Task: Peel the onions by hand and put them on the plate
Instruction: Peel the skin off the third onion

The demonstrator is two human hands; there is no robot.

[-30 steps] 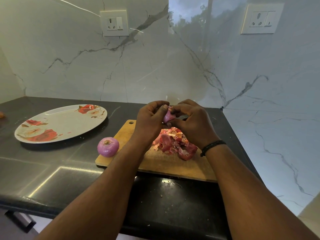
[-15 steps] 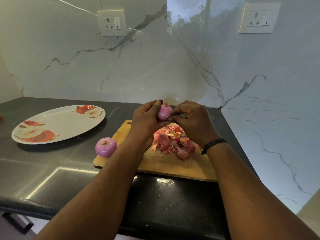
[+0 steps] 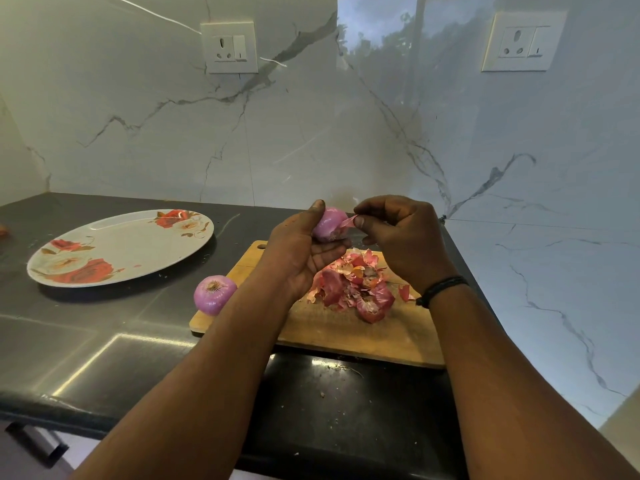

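Pulled slightly apart since a moment ago: right hand (image 3: 403,239) drawn off to the side, pinching a strip of skin (image 3: 347,223) between thumb and forefinger, strip not yet free of the onion (image 3: 329,225). Left hand (image 3: 301,251) cupped round that onion, thumb up over its far side, held above the wooden cutting board (image 3: 322,327). Below, heaped peels (image 3: 356,284) on the board. Second onion (image 3: 214,294), peeled, at the board's left edge. Floral plate (image 3: 138,244) well to the left on the black bench (image 3: 104,341).
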